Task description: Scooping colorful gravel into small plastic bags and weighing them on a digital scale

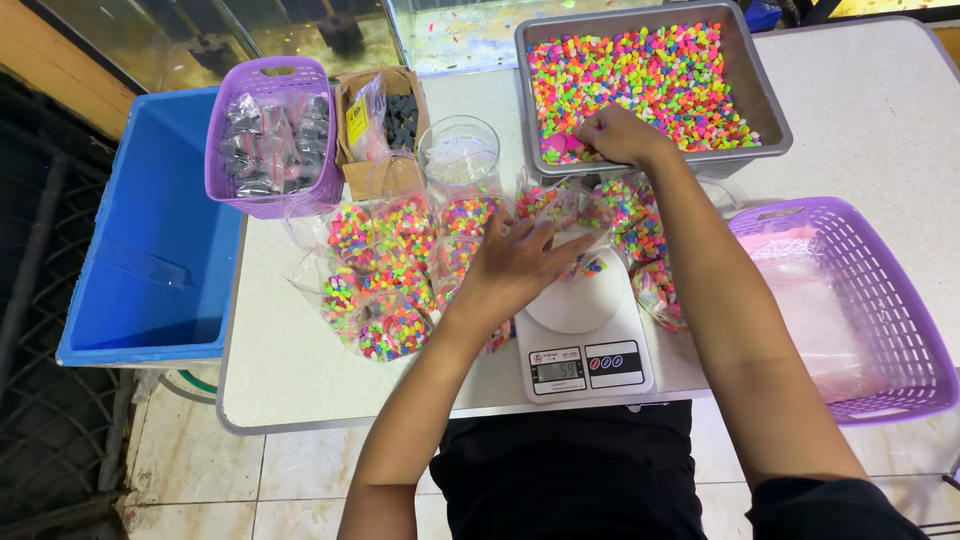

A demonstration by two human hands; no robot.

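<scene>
My left hand [520,265] holds open a clear plastic bag [585,225] with some neon gravel in it, resting on a white kitchen scale [583,345]. My right hand [615,135] reaches into a grey tray [760,95] heaped with multicoloured neon gravel [650,75]; its fingers are closed down in the pebbles at the tray's near-left corner, near a pink scoop-like object that is mostly hidden. Several filled clear bags of the same gravel [395,270] lie piled left of the scale, and more lie behind and to its right [640,235].
A purple basket [850,310] with clear plastic bags stands at the right. Another purple basket [270,135] of small packed bags, a cardboard box [380,125] and a clear jar [460,155] stand at the back left. A blue bin [150,240] sits beside the table.
</scene>
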